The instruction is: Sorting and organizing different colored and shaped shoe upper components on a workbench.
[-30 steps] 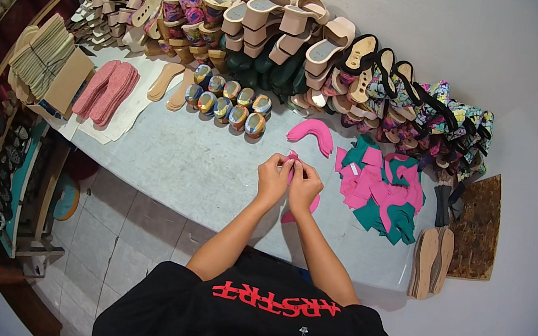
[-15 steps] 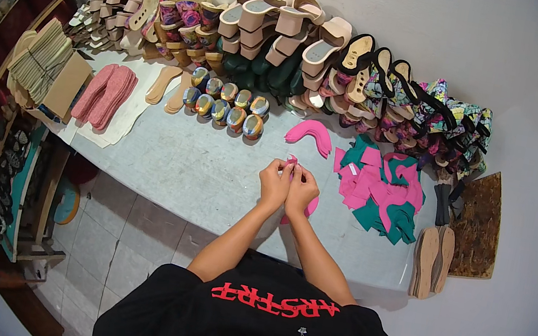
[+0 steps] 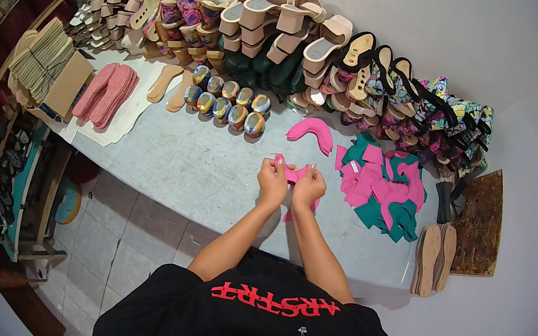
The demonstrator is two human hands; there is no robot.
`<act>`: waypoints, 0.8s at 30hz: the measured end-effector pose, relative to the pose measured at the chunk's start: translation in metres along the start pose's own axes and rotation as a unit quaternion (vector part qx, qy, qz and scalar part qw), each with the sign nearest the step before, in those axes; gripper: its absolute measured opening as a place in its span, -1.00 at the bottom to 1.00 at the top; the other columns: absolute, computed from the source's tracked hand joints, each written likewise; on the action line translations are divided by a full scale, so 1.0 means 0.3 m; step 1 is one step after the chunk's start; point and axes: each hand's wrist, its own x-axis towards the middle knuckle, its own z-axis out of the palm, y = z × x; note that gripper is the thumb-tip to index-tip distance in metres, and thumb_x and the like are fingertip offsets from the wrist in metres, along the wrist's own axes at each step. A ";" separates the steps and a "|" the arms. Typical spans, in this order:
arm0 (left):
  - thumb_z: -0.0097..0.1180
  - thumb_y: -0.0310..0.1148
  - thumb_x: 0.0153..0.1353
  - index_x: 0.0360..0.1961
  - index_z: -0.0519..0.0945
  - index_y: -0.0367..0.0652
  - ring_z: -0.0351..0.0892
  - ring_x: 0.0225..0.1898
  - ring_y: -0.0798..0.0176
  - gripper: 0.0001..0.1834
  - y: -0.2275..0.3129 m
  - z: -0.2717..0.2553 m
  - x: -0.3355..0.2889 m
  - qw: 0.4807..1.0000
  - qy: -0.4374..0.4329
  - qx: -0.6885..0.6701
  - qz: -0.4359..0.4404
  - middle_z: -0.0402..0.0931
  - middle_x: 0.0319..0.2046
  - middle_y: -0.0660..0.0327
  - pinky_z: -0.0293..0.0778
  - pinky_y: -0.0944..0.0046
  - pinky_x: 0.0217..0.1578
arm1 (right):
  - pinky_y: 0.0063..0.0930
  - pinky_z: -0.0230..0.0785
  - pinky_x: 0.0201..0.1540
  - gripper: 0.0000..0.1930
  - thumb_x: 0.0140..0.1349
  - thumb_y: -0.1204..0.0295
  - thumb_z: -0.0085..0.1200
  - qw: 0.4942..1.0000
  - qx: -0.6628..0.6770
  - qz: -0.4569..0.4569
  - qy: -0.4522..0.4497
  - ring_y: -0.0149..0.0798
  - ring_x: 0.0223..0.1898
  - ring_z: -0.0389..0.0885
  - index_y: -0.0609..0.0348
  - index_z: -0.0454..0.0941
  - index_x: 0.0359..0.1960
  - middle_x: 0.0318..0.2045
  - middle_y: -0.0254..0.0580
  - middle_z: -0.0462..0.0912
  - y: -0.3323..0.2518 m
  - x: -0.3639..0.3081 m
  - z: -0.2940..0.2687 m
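Observation:
Over the front part of the table, my left hand (image 3: 272,183) and my right hand (image 3: 309,189) pinch a small pink fabric strip (image 3: 293,175) stretched between them. Both hands are closed, thumbs on top. Beneath my right wrist more pink fabric (image 3: 288,217) shows, mostly hidden by the hand and forearm. Just beyond my hands lies a curved stack of pink strips (image 3: 312,132). To the right is a loose heap of pink and green fabric pieces (image 3: 371,179).
Piled shoes with block heels (image 3: 287,24) line the wall. Rows of small colourful rolled pieces (image 3: 221,113), red insoles (image 3: 109,96) and a cardboard box (image 3: 71,86) stand on the left. Tan soles (image 3: 434,258) and a brown board (image 3: 480,227) are at the right edge.
My hands, pressed together before, have moved slightly apart. The pink strip between them is now spread out, with more of it showing.

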 end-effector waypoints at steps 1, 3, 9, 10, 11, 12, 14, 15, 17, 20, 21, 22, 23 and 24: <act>-0.02 -0.37 0.16 -0.36 0.40 -0.38 0.57 -0.45 0.21 -0.78 0.000 0.000 -0.006 1.000 0.000 0.000 0.000 0.53 -0.59 0.01 0.44 0.28 -0.42 | -0.44 0.32 -0.46 -0.77 0.11 0.37 0.02 1.000 0.000 0.000 0.000 -0.31 -0.55 0.52 0.34 0.54 -0.51 -0.55 -0.07 0.59 0.005 0.005 -0.004; -0.05 -0.36 0.20 -0.30 0.34 -0.36 0.56 -0.36 0.27 -0.77 0.040 0.009 -0.031 0.994 -0.034 0.049 0.093 0.54 -0.48 0.02 0.43 0.35 -0.39 | -0.48 0.28 -0.51 -0.76 0.14 0.37 0.00 0.995 0.025 -0.089 -0.029 -0.41 -0.60 0.44 0.34 0.49 -0.54 -0.61 -0.16 0.54 0.021 0.023 -0.018; 0.07 -0.30 0.12 -0.25 0.35 -0.30 0.43 -0.36 0.43 -0.70 0.029 -0.024 0.036 0.993 -0.105 0.003 0.049 0.45 -0.39 0.20 0.38 0.43 -0.30 | -0.66 0.20 -0.52 -0.83 0.16 0.42 -0.01 0.987 0.096 -0.097 -0.082 -0.58 -0.58 0.33 0.30 0.44 -0.47 -0.61 -0.36 0.48 -0.064 0.030 -0.045; 0.13 -0.28 0.07 -0.25 0.36 -0.27 0.40 -0.39 0.45 -0.67 0.026 -0.032 0.035 0.988 -0.125 0.059 0.064 0.43 -0.43 0.25 0.36 0.43 -0.31 | -0.66 0.20 -0.52 -0.83 0.16 0.42 -0.01 0.987 0.096 -0.097 -0.082 -0.58 -0.58 0.33 0.30 0.44 -0.47 -0.61 -0.36 0.48 -0.088 0.020 -0.053; 0.18 -0.25 0.02 -0.26 0.42 -0.27 0.43 -0.38 0.45 -0.64 0.047 -0.040 0.021 0.982 -0.186 0.037 0.018 0.47 -0.42 0.25 0.34 0.44 -0.32 | -0.67 0.21 -0.52 -0.86 0.16 0.44 -0.01 0.984 0.105 -0.107 -0.096 -0.58 -0.57 0.34 0.29 0.43 -0.43 -0.59 -0.37 0.48 -0.113 0.013 -0.065; 0.18 -0.25 0.02 -0.26 0.42 -0.27 0.43 -0.38 0.45 -0.64 0.045 -0.037 0.014 0.981 -0.187 0.037 0.018 0.47 -0.42 0.25 0.34 0.44 -0.32 | -0.68 0.21 -0.52 -0.88 0.16 0.46 -0.01 0.981 0.114 -0.116 -0.109 -0.58 -0.56 0.35 0.29 0.42 -0.39 -0.57 -0.37 0.48 -0.125 0.011 -0.071; 0.16 -0.29 0.04 -0.27 0.49 -0.28 0.44 -0.38 0.46 -0.70 0.046 -0.024 -0.002 0.968 -0.219 0.098 0.070 0.51 -0.42 0.24 0.34 0.45 -0.34 | -0.69 0.21 -0.51 -0.89 0.16 0.47 -0.02 0.979 0.131 -0.113 -0.106 -0.57 -0.54 0.37 0.28 0.41 -0.36 -0.56 -0.36 0.49 -0.127 0.017 -0.069; 0.13 -0.32 0.06 -0.31 0.55 -0.30 0.46 -0.41 0.46 -0.75 0.048 -0.016 -0.007 0.976 -0.193 0.056 0.087 0.54 -0.45 0.21 0.34 0.46 -0.39 | -0.69 0.22 -0.50 -0.89 0.16 0.49 -0.02 0.977 0.149 -0.111 -0.104 -0.56 -0.53 0.39 0.28 0.40 -0.32 -0.56 -0.36 0.49 -0.129 0.018 -0.069; 0.12 -0.34 0.07 -0.33 0.55 -0.30 0.45 -0.44 0.48 -0.78 0.064 -0.028 -0.004 0.978 -0.188 0.069 0.063 0.54 -0.47 0.23 0.34 0.46 -0.42 | -0.68 0.25 -0.47 -0.87 0.14 0.51 -0.01 0.975 0.164 -0.087 -0.119 -0.54 -0.49 0.41 0.28 0.39 -0.29 -0.51 -0.31 0.49 -0.130 0.028 -0.081; 0.10 -0.38 0.09 -0.37 0.56 -0.31 0.43 -0.49 0.50 -0.81 0.094 -0.039 0.001 0.982 -0.168 0.079 0.035 0.53 -0.53 0.25 0.33 0.48 -0.46 | -0.65 0.31 -0.42 -0.79 0.07 0.52 0.07 0.954 0.224 -0.100 -0.171 -0.48 -0.44 0.46 0.29 0.40 -0.25 -0.42 -0.24 0.50 -0.131 0.019 -0.085; 0.10 -0.38 0.09 -0.39 0.56 -0.32 0.41 -0.51 0.51 -0.82 0.100 -0.041 0.002 0.985 -0.150 0.075 0.034 0.52 -0.56 0.26 0.32 0.49 -0.48 | -0.62 0.33 -0.41 -0.75 0.02 0.51 0.12 0.930 0.268 -0.138 -0.211 -0.45 -0.42 0.48 0.30 0.41 -0.25 -0.37 -0.20 0.51 -0.133 0.011 -0.085; 0.10 -0.38 0.09 -0.39 0.56 -0.32 0.41 -0.51 0.51 -0.82 0.106 -0.037 0.002 0.985 -0.151 0.075 0.033 0.52 -0.56 0.26 0.32 0.49 -0.48 | -0.62 0.33 -0.41 -0.75 0.02 0.51 0.12 0.930 0.267 -0.138 -0.209 -0.45 -0.42 0.48 0.30 0.41 -0.25 -0.37 -0.20 0.51 -0.129 0.010 -0.094; 0.10 -0.38 0.08 -0.41 0.56 -0.33 0.37 -0.56 0.53 -0.82 0.113 -0.031 0.001 0.987 -0.147 0.044 0.056 0.49 -0.61 0.29 0.28 0.48 -0.53 | -0.60 0.35 -0.37 -0.71 -0.01 0.52 0.15 0.936 0.180 -0.204 -0.223 -0.42 -0.38 0.49 0.30 0.42 -0.23 -0.32 -0.18 0.49 -0.126 0.010 -0.107; 0.10 -0.38 0.08 -0.43 0.56 -0.34 0.32 -0.60 0.54 -0.81 0.119 -0.029 -0.002 0.987 -0.142 0.012 0.079 0.47 -0.66 0.31 0.24 0.48 -0.58 | -0.58 0.37 -0.33 -0.68 -0.05 0.53 0.17 0.930 0.091 -0.267 -0.235 -0.39 -0.33 0.50 0.30 0.42 -0.22 -0.26 -0.16 0.47 -0.123 0.010 -0.118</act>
